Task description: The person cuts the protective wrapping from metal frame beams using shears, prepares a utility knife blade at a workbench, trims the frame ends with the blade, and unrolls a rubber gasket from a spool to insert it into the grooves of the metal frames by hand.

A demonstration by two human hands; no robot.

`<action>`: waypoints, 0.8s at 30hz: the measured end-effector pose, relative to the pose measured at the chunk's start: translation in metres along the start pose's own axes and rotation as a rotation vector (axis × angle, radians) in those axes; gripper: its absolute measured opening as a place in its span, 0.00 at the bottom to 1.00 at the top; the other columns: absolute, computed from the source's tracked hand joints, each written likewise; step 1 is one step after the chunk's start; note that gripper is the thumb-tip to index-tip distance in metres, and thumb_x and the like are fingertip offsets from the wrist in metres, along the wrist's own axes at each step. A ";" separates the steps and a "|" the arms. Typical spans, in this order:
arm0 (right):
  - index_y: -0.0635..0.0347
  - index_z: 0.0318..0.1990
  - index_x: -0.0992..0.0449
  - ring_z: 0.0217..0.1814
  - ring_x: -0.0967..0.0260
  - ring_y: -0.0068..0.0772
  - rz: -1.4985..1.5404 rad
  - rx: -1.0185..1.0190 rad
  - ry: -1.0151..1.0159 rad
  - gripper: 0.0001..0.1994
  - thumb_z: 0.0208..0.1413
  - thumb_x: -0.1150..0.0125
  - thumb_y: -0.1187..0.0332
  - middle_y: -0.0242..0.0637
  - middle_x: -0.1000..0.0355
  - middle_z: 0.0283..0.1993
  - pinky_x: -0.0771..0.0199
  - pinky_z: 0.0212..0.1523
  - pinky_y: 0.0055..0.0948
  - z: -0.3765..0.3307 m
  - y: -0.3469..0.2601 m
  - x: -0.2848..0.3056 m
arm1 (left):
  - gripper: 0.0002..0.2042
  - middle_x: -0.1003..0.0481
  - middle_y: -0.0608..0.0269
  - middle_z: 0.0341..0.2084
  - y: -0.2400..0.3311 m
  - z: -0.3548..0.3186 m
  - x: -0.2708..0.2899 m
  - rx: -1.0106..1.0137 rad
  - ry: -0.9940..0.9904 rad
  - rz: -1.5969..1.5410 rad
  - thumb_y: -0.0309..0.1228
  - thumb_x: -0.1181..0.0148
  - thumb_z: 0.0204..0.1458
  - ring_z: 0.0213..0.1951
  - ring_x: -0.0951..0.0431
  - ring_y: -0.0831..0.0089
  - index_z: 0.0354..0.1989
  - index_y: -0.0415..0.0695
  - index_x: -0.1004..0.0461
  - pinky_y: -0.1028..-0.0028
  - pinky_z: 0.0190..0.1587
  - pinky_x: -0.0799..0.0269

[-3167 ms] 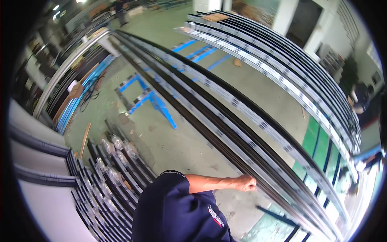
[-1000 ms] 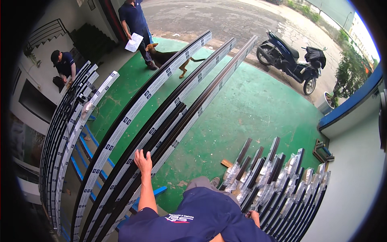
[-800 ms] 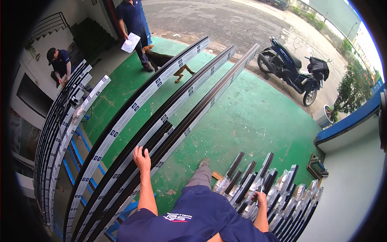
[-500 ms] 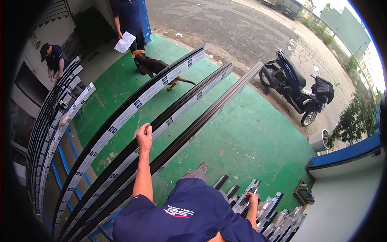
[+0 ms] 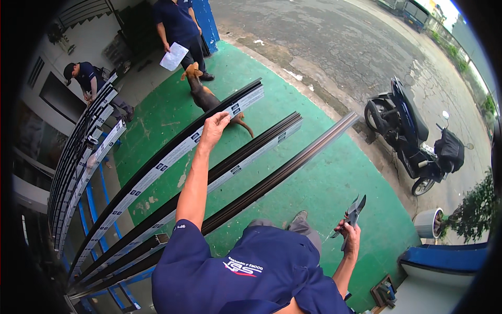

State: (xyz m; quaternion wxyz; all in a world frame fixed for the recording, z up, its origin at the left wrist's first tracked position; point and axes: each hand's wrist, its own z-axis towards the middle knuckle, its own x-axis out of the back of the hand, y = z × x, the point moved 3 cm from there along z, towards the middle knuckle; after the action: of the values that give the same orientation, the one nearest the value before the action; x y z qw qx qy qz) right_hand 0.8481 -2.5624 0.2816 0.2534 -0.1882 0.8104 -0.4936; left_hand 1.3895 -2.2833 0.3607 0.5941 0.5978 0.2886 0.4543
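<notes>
Near the far end of a long dark bar (image 5: 172, 155) with a pale strip on its side, the left hand (image 5: 215, 130) has its thumb and fingers close together. They show in front of the bar's side, but I cannot tell if they pinch it. Well apart, over to the right, the right hand (image 5: 350, 238) has its fingers wrapped round a grey tool (image 5: 355, 209). The tool's pointed tips stick up past the fingers.

Between the two hands, a second dark bar (image 5: 253, 150) and a brown bar (image 5: 282, 172) lie side by side with a gap.

Just past the left hand, a dog (image 5: 201, 95) stands on the green floor (image 5: 324, 180), partly behind the first bar. Beyond the dog, a person (image 5: 175, 23) holds a white paper (image 5: 173, 56). Well to the left of the left hand, another person (image 5: 86, 77) bends by more long bars (image 5: 83, 162).

Past the right hand, to its right, stand a dark scooter (image 5: 403, 118) and a white plant pot (image 5: 428, 224).
</notes>
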 end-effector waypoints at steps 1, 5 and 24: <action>0.67 0.56 0.31 0.33 0.27 0.30 -0.069 0.041 -0.094 0.21 0.57 0.44 0.66 0.37 0.28 0.36 0.24 0.40 0.33 0.030 -0.032 -0.019 | 0.15 0.21 0.63 0.42 -0.006 0.021 -0.008 0.006 0.001 -0.005 0.32 0.42 0.60 0.44 0.24 0.77 0.52 0.36 0.26 0.75 0.49 0.29; 0.67 0.51 0.29 0.35 0.28 0.27 -0.322 0.131 -0.369 0.18 0.59 0.45 0.64 0.35 0.27 0.36 0.28 0.41 0.27 0.128 -0.144 -0.116 | 0.16 0.21 0.61 0.40 -0.019 0.089 -0.035 0.047 0.083 0.048 0.33 0.41 0.60 0.43 0.24 0.77 0.52 0.35 0.26 0.75 0.47 0.29; 0.68 0.34 0.27 0.25 0.32 0.35 -0.984 -0.019 -0.751 0.19 0.56 0.46 0.56 0.41 0.30 0.21 0.32 0.30 0.40 0.515 -0.034 -0.459 | 0.14 0.22 0.53 0.24 -0.150 0.333 -0.113 0.200 0.028 0.389 0.38 0.41 0.51 0.31 0.20 0.63 0.37 0.39 0.19 0.65 0.39 0.28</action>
State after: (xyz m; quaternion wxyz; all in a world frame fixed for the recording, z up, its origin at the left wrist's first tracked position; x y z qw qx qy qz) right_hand 1.5245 -2.6860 0.2175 0.2624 -0.7030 0.4884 -0.4453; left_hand 1.6662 -2.5132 0.2320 0.4289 0.6919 0.2197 0.5376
